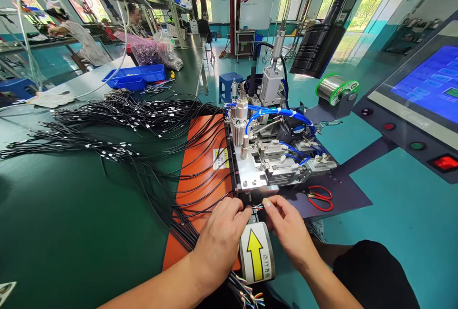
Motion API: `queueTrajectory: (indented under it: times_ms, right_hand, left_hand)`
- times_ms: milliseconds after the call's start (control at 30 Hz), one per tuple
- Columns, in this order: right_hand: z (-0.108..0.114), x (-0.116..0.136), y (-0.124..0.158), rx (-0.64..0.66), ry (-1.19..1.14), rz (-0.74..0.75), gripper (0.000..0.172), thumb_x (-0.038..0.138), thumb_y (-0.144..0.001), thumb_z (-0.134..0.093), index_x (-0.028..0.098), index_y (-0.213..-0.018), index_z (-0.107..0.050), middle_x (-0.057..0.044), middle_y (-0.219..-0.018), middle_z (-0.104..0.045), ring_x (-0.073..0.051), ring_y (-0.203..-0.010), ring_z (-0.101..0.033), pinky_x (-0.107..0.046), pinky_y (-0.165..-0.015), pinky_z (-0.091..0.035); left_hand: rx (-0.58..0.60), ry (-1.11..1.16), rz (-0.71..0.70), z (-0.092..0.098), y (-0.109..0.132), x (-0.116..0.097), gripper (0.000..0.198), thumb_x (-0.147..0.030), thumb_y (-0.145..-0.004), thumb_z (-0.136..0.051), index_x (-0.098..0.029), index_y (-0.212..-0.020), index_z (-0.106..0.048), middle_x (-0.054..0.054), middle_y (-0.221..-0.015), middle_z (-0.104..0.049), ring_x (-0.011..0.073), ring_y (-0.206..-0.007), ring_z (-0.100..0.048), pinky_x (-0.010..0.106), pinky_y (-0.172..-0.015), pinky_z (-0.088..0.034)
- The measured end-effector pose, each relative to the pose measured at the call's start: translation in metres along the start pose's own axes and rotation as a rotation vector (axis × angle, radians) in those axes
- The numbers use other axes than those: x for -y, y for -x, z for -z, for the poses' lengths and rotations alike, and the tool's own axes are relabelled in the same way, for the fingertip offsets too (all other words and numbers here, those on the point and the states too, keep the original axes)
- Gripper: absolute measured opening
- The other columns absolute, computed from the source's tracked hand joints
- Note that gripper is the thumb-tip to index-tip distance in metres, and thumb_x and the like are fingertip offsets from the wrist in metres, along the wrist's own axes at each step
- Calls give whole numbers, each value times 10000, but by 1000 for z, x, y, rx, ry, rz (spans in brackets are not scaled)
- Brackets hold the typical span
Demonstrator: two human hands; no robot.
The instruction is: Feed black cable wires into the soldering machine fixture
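My left hand [220, 237] and my right hand [289, 230] meet at the front edge of a small metal machine [272, 156] with blue air hoses. Both hands pinch the thin coloured wires [257, 207] at the stripped end of a black cable. Just below the fingers sits a curved cover with a yellow arrow [255, 251]. Several more cable ends with coloured wires [250, 297] hang beneath my left wrist.
A big bundle of black cables [118, 132] spreads across the green bench and an orange mat [200, 175]. Red scissors [320, 197] lie right of the machine. A solder spool [336, 88], a blue touchscreen [429, 82] and blue trays [138, 76] stand around. Other people work at the back left.
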State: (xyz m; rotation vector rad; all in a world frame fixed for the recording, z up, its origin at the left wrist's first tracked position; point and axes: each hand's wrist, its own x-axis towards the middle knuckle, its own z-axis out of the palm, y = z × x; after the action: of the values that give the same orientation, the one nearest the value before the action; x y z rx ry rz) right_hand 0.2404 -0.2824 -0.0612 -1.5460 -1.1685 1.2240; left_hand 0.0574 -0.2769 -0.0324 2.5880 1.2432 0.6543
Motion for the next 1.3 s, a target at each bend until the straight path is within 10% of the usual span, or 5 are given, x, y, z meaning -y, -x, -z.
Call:
queueTrajectory:
  times_ms: [733,1033,1300]
  right_hand:
    - [-13,0,-3,-14,75,53,376,507,-956,-488,188,-780,-585,5,-701,-574,-159,-639,-507,-258,-586,-404]
    - [-1,19,19,-66,114,38,324,486,-963,-505,203,-828,-584,30,-698,-539,-138,-624,-495,-230,-565,-395]
    - [-1,23,72,226,306,383,144,247,-955,-501,212,-830,-565,14,-757,-567,-125,-653,-542,-216,-601,-411]
  left_hand:
    - [35,-220,4,17,2,-1,181,-39,-894,-537,-133,-959,-678,91,-896,-612,270,-878,-542,464,-787,-500]
    - [344,-206,171,34,-2,-8,293,-89,-939,-489,-177,-1157,-664,85,-978,-629,258,-915,-595,435,-810,-522]
    - [392,-171,139,41,0,3,387,-98,-948,-439,-187,-1298,-579,104,-1093,-625,274,-1016,-586,452,-892,-491]
